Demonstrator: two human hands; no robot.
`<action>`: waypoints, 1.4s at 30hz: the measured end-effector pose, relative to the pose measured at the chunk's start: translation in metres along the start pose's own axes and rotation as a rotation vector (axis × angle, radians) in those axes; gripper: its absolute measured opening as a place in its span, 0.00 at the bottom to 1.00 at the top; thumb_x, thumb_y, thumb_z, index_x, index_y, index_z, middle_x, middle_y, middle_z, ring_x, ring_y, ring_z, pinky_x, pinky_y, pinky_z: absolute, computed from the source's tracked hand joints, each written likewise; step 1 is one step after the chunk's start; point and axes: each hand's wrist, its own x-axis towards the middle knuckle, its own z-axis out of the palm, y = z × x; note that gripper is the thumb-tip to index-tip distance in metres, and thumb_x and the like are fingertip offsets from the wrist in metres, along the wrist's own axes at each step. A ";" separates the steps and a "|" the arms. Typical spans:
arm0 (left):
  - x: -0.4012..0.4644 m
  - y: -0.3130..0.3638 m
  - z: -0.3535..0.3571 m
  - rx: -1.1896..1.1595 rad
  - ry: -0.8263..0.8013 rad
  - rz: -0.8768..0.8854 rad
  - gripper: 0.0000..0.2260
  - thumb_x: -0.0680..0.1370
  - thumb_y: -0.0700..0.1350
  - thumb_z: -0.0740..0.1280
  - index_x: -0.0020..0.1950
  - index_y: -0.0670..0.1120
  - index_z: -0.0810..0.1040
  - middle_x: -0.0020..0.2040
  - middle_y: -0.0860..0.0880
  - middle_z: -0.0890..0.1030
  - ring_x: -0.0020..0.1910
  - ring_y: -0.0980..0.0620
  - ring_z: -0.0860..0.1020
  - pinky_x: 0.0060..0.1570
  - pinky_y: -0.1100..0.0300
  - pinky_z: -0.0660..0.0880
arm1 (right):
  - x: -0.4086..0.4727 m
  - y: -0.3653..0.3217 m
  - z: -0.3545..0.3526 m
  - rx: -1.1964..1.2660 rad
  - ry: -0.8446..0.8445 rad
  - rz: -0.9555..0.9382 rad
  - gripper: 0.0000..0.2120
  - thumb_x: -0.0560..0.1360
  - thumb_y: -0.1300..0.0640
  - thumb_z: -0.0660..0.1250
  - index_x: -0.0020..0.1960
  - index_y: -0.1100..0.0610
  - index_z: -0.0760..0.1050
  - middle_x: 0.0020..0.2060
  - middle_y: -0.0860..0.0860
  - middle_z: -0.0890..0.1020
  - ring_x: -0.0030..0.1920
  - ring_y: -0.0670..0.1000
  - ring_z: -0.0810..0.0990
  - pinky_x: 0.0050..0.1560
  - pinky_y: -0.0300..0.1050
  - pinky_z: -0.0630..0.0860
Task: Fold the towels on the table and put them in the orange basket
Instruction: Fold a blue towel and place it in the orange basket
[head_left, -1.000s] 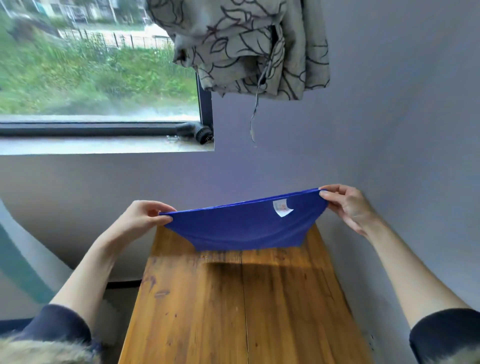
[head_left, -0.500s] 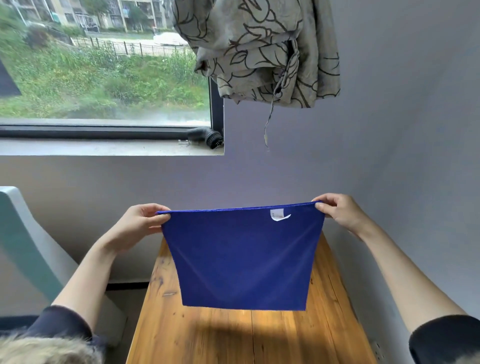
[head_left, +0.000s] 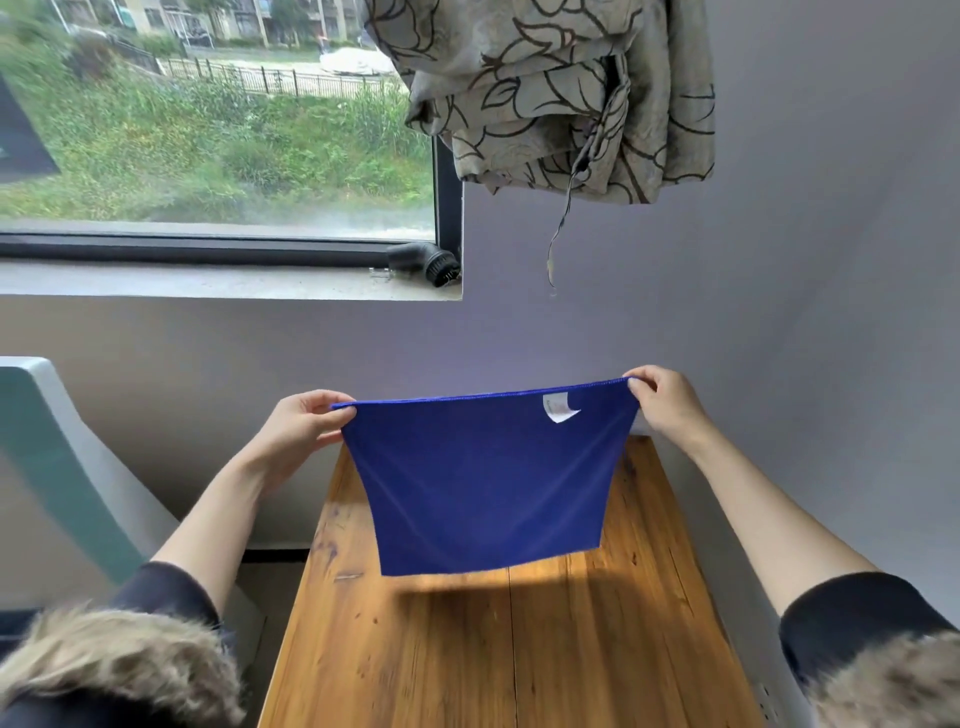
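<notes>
Single view only, head-worn, wide-angle. I look forward and slightly down along table (head_left: 509, 649) toward grey wall (head_left: 779, 338). Window (head_left: 208, 130) upper left, bunched curtain (head_left: 561, 93) top centre. Both forearms enter from bottom corners, close to lens. Edges bowed by lens. No second view to compare.

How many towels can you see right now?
1: a blue towel, held up by its top corners between the left hand and right hand above the wooden table. Others may lie outside the frame.
</notes>
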 end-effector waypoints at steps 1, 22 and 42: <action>0.002 0.002 0.002 -0.001 0.014 0.021 0.04 0.76 0.34 0.66 0.44 0.42 0.79 0.41 0.46 0.82 0.43 0.51 0.79 0.49 0.60 0.76 | 0.003 -0.002 0.001 0.023 0.049 -0.013 0.10 0.78 0.65 0.59 0.53 0.64 0.78 0.50 0.59 0.81 0.51 0.56 0.77 0.52 0.44 0.70; -0.127 -0.181 0.027 0.338 -0.252 -0.514 0.04 0.75 0.37 0.66 0.47 0.40 0.79 0.44 0.44 0.82 0.45 0.51 0.78 0.49 0.58 0.75 | -0.187 0.169 0.065 0.164 -0.375 0.561 0.10 0.77 0.71 0.58 0.54 0.71 0.76 0.46 0.59 0.78 0.46 0.55 0.75 0.41 0.41 0.73; -0.073 -0.220 0.053 0.149 0.068 -0.495 0.05 0.78 0.40 0.64 0.52 0.42 0.77 0.43 0.46 0.80 0.44 0.53 0.78 0.42 0.60 0.75 | -0.149 0.203 0.112 0.344 -0.156 0.766 0.03 0.75 0.64 0.65 0.46 0.59 0.78 0.42 0.53 0.81 0.42 0.50 0.78 0.41 0.40 0.75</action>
